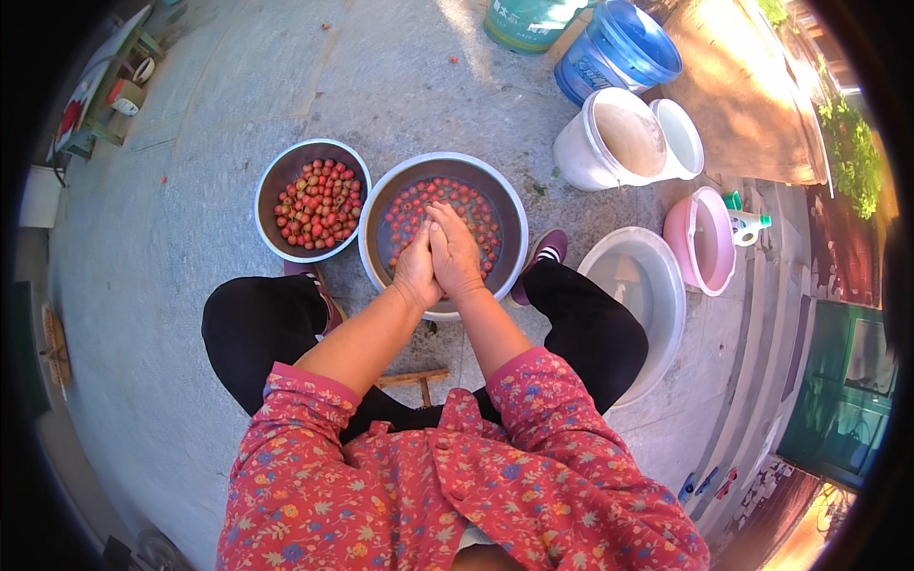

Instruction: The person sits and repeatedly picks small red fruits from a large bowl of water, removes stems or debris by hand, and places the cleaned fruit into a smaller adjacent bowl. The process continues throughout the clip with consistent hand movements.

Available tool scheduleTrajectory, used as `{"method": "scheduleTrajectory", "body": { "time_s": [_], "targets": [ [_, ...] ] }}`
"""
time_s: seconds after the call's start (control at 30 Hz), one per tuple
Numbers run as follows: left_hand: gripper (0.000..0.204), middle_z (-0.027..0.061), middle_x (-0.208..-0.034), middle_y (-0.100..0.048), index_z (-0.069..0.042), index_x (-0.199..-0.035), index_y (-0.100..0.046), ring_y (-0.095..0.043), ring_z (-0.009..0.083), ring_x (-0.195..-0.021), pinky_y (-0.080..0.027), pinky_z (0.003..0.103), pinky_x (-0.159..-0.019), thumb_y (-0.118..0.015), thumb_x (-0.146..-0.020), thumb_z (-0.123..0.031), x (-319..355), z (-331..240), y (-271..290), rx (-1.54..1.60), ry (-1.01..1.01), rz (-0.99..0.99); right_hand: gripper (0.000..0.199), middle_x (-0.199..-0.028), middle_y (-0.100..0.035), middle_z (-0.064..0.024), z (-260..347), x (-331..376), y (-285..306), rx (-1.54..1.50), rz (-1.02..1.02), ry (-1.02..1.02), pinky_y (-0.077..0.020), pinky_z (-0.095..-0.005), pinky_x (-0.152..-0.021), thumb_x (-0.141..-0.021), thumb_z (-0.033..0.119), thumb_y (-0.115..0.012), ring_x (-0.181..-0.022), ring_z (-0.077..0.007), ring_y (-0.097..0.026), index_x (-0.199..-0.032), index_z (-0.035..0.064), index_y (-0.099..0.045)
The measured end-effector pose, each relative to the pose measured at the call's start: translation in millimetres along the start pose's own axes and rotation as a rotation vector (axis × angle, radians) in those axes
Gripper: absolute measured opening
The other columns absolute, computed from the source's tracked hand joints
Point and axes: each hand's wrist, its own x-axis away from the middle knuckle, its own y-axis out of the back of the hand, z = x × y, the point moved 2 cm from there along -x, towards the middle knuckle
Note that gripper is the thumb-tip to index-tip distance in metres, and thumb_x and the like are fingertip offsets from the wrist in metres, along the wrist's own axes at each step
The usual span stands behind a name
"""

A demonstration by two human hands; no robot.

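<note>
My left hand (417, 265) and my right hand (455, 249) are pressed palm to palm above a metal basin (520, 214) between my feet. Both are closed, fingers together; anything between the palms is hidden. Cloudy water fills the basin, with many small red haws (479, 211) floating in it. Just to its left stands a smaller metal bowl (263, 221) heaped with red and brownish haws (322, 205), out of reach of both hands at this moment.
By my right leg lies a large pale basin (672, 328), with a pink tub (676, 243) and a detergent bottle (747, 226) beyond. White buckets (575, 152), a blue bucket (583, 74) and a green bucket (519, 33) stand at the far right. A wooden stool (419, 377) shows under me.
</note>
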Motion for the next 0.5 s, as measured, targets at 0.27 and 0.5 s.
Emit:
{"method": "scheduleTrajectory", "body": {
  "time_s": [0.27, 0.5],
  "targets": [
    [0.041, 0.0067, -0.138, -0.052, -0.018, -0.140, -0.048, -0.051, 0.0192, -0.125, -0.043, 0.038, -0.106, -0.039, -0.106, -0.039, -8, 11, 11, 0.011, -0.018, 0.064, 0.034, -0.135, -0.057, -0.0186, -15, -12, -3, -0.072, -0.074, 0.047, -0.0355, -0.0408, -0.112, -0.097, 0.015, -0.049, -0.132, -0.0373, -0.048, -0.125, 0.0022, -0.061],
    [0.042, 0.0021, -0.119, -0.059, -0.011, -0.137, -0.051, -0.054, 0.0142, -0.090, -0.046, 0.028, -0.070, -0.034, -0.107, -0.034, -7, -5, 0, 0.180, -0.034, 0.163, 0.055, -0.126, -0.061, -0.0195, -5, -31, 29, -1.094, -0.218, -0.264, -0.0333, -0.0425, -0.113, -0.106, 0.039, -0.029, -0.127, -0.0297, -0.052, -0.119, -0.0044, -0.060]
  ]
}}
